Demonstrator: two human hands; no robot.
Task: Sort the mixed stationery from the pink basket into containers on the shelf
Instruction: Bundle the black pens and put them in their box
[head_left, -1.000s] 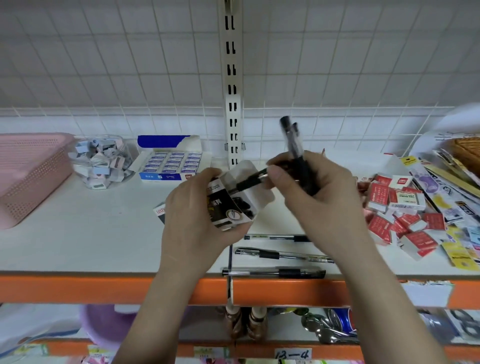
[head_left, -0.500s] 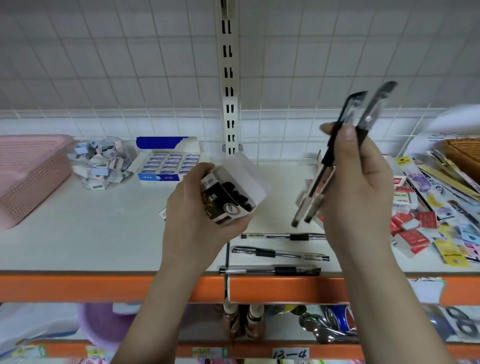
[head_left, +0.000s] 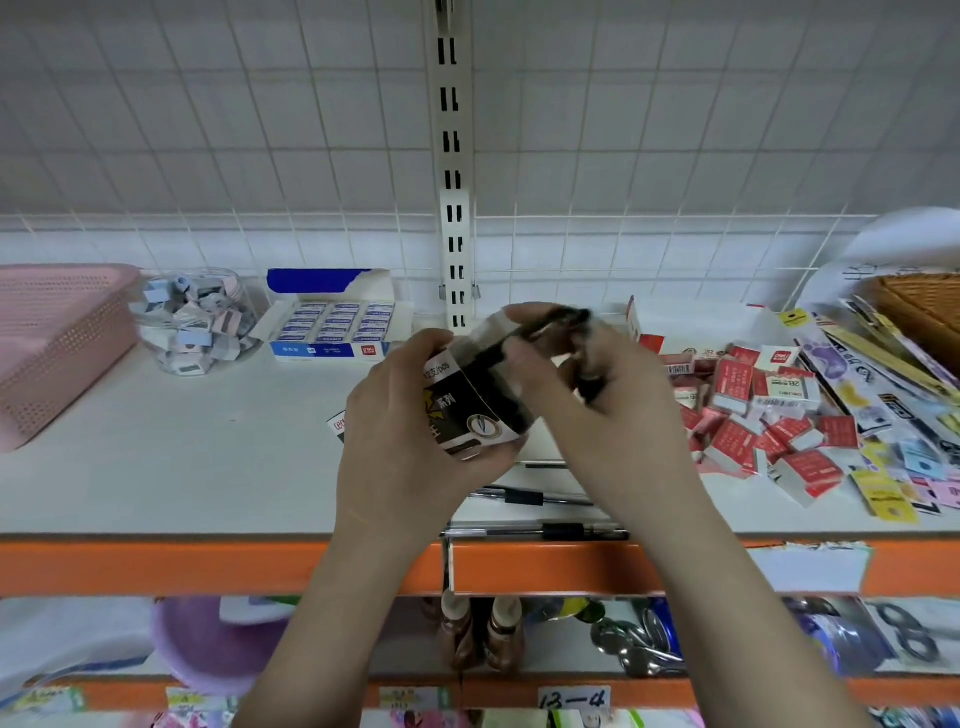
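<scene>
From the head camera I see my left hand (head_left: 410, 431) with its grip wrapped around a small black and white cardboard pen box (head_left: 470, 402). The box is held up above the white shelf (head_left: 208, 457), tilted, with its open end toward my right hand. I can read "pcs" on its white top edge, and there is a round badge low on its black side. The other print is too small for me to read.

My right hand (head_left: 587, 395) has its grip pinched on the black pens (head_left: 550, 325), right at the mouth of the box. The picture is smeared there, so I cannot count the pens in that hand.

Two more black pens lie flat on the shelf near the orange front edge, one loose pen (head_left: 530, 497) just behind the front pen (head_left: 561, 532).

At the far left sits the pink plastic basket (head_left: 57, 343), full of little holes. Next to it is a round clear jar (head_left: 195, 319) packed with small pale blocks. Then comes an open blue and white eraser box (head_left: 335, 327), with three rows of wrapped erasers and a small red logo on its front.

On the right is a heap of little red and white boxes (head_left: 753, 421); one says "2B". Past them lie flat, colourful packets (head_left: 893, 410), and a brown woven basket (head_left: 924, 306) sits in the corner.

A paper tag (head_left: 574, 697) on the lower shelf edge reads "13-4".
</scene>
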